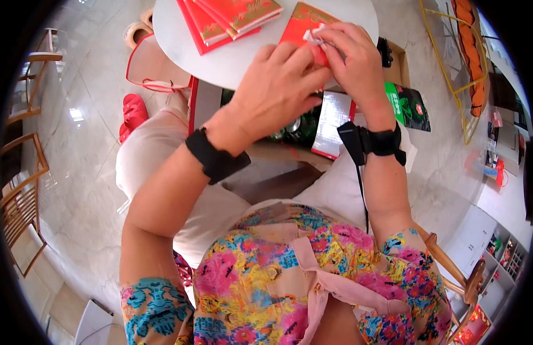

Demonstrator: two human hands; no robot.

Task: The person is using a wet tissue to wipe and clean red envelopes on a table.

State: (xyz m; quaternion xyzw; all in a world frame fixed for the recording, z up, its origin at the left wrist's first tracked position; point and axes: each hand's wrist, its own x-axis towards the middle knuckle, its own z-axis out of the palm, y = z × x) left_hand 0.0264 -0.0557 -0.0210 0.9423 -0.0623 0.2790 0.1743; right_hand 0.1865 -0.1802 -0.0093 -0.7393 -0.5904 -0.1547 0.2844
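A red envelope (303,22) with gold print lies over the near right part of a round white table (180,34). My left hand (281,86) is closed at its near end, fingers curled; red shows beside and just under the fingertips. My right hand (358,66) is closed in a pinch on a small crumpled white piece (314,35), perhaps paper or tissue, right above the envelope. The hands almost touch, and they hide part of the envelope. Several more red and gold envelopes (235,17) lie stacked and fanned on the table to the left.
Below the table edge, between my legs, stands an open cardboard box (295,172) with dark green and silver packages. A red-edged bag (154,63) is to the left, a green and black packet (413,106) to the right. A yellow metal frame (450,69) stands far right; wooden chairs (22,201) far left.
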